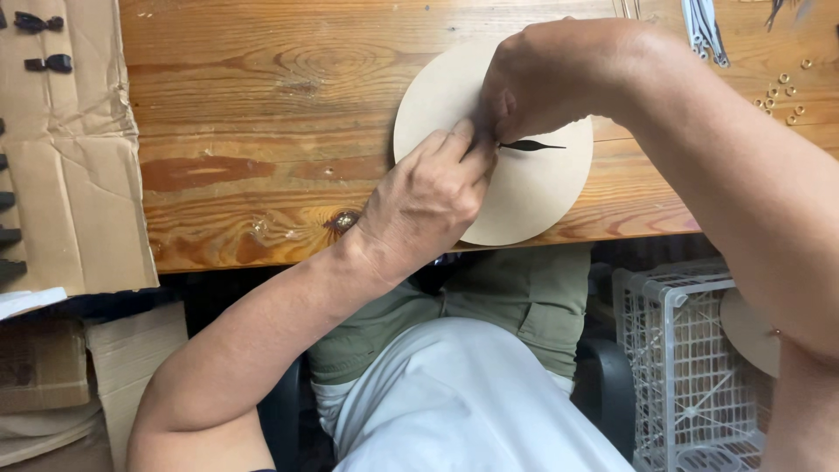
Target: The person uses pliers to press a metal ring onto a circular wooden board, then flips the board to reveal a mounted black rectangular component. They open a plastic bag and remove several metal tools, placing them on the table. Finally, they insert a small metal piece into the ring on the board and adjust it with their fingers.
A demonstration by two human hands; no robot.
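A round beige disc (533,188) lies flat on the wooden table (262,114), overhanging its near edge a little. A thin black pointed clock hand (533,145) lies at the disc's middle, pointing right. My left hand (428,201) rests on the disc's left part, its fingertips pressed at the centre. My right hand (542,83) comes from the right and pinches the inner end of the black hand at the centre, touching my left fingers.
A torn cardboard sheet (70,157) with small black parts lies at the left. Several small brass rings (782,92) and a bundle of grey metal pieces (703,26) sit at the top right. A white plastic crate (690,367) stands under the table at the right.
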